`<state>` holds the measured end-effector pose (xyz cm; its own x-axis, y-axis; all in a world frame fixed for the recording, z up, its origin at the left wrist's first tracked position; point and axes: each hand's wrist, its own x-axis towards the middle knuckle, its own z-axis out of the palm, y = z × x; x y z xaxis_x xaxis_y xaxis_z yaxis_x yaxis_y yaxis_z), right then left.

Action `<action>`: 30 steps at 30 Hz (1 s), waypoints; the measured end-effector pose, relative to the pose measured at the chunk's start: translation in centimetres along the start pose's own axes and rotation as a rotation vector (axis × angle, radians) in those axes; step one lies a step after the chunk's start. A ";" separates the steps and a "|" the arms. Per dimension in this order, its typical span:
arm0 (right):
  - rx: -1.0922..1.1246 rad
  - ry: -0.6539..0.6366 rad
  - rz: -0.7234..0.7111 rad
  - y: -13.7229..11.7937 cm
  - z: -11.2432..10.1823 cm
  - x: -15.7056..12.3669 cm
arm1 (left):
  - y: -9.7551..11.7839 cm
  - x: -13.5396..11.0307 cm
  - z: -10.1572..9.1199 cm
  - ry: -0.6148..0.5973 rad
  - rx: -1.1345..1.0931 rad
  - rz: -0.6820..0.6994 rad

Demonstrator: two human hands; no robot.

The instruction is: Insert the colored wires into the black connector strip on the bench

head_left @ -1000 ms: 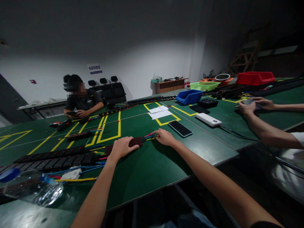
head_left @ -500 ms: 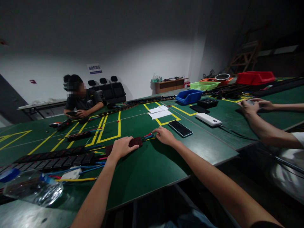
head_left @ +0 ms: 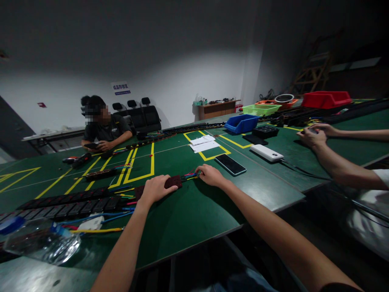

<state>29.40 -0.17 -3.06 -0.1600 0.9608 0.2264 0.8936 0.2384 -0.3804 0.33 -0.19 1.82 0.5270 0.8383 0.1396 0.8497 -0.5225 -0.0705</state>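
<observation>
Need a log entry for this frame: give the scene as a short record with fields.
Left hand: lies over the left end of a dark red block
Right hand: fingertips at the coloured wires by the block's right end
Grip: unclear for both
Table: green, with yellow tape lines
Right of the hands: phone, power bank beyond it
Left of the hands: black strips, bottle lying down
Others: seated person across the table; another person's hands at right
</observation>
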 end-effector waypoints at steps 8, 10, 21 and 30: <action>0.060 0.045 -0.036 0.2 0.3 0.0 | 0.1 0.0 -0.1 0.001 -0.002 0.006; 0.069 0.071 -0.032 0.1 0.1 -0.1 | 0.1 0.0 -0.1 -0.002 -0.005 0.007; 0.022 0.127 0.072 -0.3 -1.1 -0.3 | 0.0 0.0 0.0 0.003 -0.010 0.001; 0.049 0.147 0.018 -0.3 -0.7 -0.2 | 0.0 -0.1 0.1 0.018 -0.003 0.008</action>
<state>29.48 -0.51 -2.37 -0.0775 0.9349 0.3463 0.8736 0.2310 -0.4284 0.29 -0.22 1.69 0.5339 0.8308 0.1573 0.8452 -0.5300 -0.0691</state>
